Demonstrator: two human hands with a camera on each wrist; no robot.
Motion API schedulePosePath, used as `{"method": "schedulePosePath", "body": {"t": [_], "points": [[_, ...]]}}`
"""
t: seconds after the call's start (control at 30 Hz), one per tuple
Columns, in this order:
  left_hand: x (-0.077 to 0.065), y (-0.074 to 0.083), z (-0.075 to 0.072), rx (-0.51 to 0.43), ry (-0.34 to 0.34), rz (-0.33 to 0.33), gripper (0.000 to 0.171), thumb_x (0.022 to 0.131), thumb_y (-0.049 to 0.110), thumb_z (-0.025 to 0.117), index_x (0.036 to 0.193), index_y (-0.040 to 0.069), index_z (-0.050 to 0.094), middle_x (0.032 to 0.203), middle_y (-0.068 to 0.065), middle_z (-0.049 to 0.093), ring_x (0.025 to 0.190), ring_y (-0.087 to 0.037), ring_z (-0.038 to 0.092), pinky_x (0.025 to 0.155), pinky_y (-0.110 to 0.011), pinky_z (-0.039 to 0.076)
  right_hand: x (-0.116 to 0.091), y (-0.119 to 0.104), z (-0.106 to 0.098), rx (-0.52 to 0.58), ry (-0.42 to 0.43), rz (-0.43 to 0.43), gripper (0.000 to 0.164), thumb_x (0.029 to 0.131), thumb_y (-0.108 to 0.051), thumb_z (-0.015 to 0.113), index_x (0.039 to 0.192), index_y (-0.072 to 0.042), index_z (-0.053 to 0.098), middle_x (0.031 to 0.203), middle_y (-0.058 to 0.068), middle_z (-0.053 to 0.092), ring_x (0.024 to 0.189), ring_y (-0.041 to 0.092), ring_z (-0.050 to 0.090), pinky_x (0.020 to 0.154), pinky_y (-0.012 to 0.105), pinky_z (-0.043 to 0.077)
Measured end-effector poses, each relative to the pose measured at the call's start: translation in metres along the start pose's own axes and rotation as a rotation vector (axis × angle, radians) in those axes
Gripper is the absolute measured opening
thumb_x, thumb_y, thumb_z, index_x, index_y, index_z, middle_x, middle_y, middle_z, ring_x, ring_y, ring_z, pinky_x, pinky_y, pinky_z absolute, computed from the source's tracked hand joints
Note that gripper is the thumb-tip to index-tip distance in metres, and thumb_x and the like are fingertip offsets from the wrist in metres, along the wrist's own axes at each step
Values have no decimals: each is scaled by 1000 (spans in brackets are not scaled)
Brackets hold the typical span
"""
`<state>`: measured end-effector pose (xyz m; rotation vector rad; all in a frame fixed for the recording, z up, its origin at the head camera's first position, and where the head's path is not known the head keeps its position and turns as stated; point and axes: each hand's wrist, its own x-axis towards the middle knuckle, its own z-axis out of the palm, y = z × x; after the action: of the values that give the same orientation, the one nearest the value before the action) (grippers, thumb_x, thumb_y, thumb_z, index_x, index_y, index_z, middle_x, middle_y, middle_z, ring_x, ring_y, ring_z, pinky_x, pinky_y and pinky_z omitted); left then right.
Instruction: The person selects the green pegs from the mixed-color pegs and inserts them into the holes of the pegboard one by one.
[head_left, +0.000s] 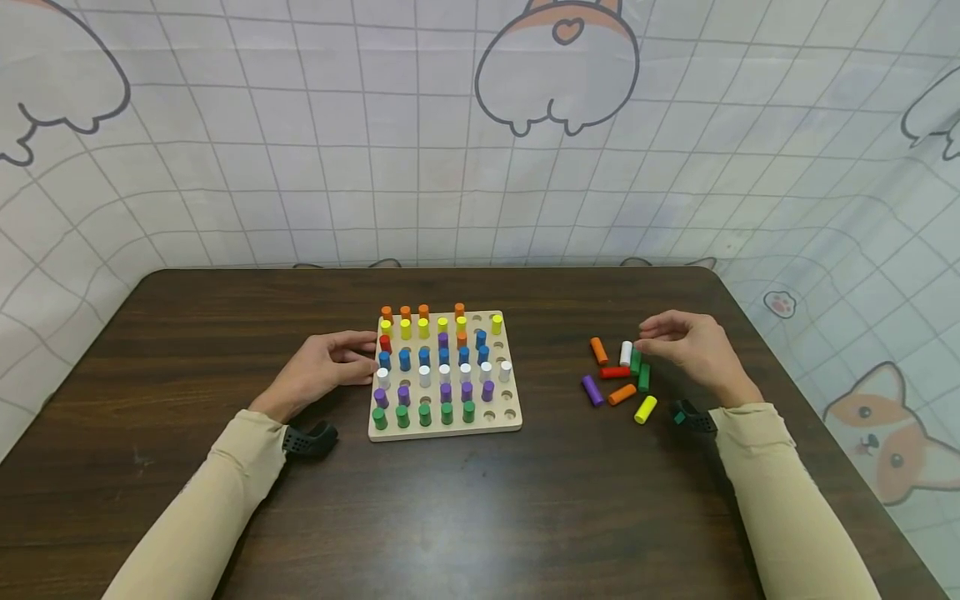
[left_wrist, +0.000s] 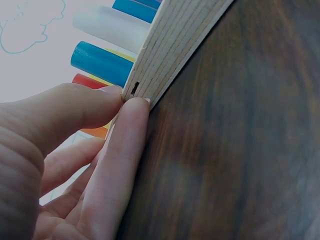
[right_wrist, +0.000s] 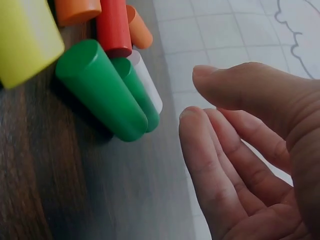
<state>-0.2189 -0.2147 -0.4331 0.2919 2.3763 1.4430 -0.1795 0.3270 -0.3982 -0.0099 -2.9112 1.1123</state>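
Note:
A wooden pegboard (head_left: 495, 427) lies flat on the table, holding rows of coloured pegs: green, purple, white, blue, yellow and orange, with one red. My left hand (head_left: 318, 367) rests at its left side. Thumb and fingertips touch the layered edge (left_wrist: 172, 45) in the left wrist view. Over to the right, my right hand (head_left: 690, 346) hovers beside loose pegs, holding nothing; thumb and fingers are slightly apart. Nearest to it are two green pegs (right_wrist: 102, 92) and a white peg (head_left: 626, 353). A red peg (head_left: 615, 372) lies just left of the green ones.
Other loose pegs lie around: a purple peg (head_left: 592, 391), a yellow peg (head_left: 646, 409) and two orange pegs (head_left: 622, 394). Several holes show at the board's right side. A printed curtain (head_left: 420, 183) hangs behind the dark wooden table (head_left: 465, 517).

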Motion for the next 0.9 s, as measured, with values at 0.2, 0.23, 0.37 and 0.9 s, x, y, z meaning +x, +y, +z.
{"method": "schedulePosePath", "body": {"t": [0.2,0.23,0.37,0.9], "points": [[-1,0,0,19,8,13,66,95,29,76,152,11,50,149,-17,59,112,-19,69,91,-26,64,0,5,0,-21,-63,34,47,91,-42,79,124,-9,70,118,14,76,97,19,70,97,46,60],[-1,0,0,20,9,14,66,95,30,76,153,11,50,150,-16,58,113,-19,69,91,-26,64,1,6,0,-23,-74,34,47,91,-42,80,124,-9,70,118,14,75,98,20,70,98,48,60],[0,0,0,23,8,14,66,95,30,76,153,11,50,150,-16,58,113,-20,68,92,-27,63,1,8,1,-33,-101,22,47,90,-41,81,123,-9,71,116,13,76,98,20,69,98,48,60],[1,-2,0,29,11,7,67,94,31,77,153,13,51,149,-15,59,113,-20,68,92,-27,63,6,16,9,-89,-78,17,50,91,-50,76,122,-10,73,113,12,78,101,25,70,86,34,58]]}}
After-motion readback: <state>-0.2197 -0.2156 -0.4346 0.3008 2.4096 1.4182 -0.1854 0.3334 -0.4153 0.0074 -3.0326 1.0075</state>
